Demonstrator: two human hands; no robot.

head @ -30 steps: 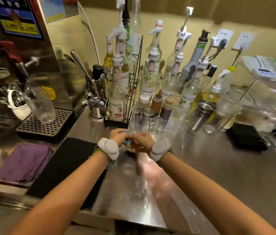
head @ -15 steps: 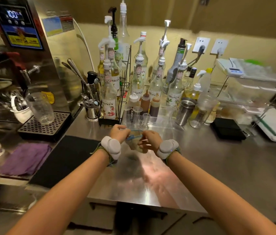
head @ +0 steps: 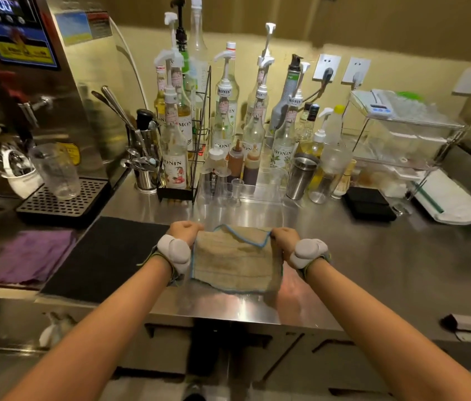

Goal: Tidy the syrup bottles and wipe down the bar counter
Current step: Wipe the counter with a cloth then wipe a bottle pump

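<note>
A beige cloth (head: 235, 260) with a blue hem hangs spread out above the steel counter (head: 373, 264). My left hand (head: 185, 231) grips its upper left corner and my right hand (head: 285, 235) grips its upper right corner. Several Monin syrup bottles (head: 175, 157) with white pumps stand crowded at the back of the counter, some inside a black wire rack (head: 199, 131). Brown squeeze bottles (head: 235, 162) and small clear cups (head: 237, 189) stand in front of them.
A steel hot-water machine (head: 54, 82) with a drip tray (head: 63, 202) and a clear cup stands at left. A black mat (head: 104, 256) and purple cloth (head: 30, 256) lie beside it. A steel shaker (head: 300, 175), black scale (head: 368, 202) and clear shelf (head: 402, 134) are at right.
My hands have pulled apart and drawn back toward me, opening the bunched cloth into a flat sheet. The camera has tilted back from the bottles.
</note>
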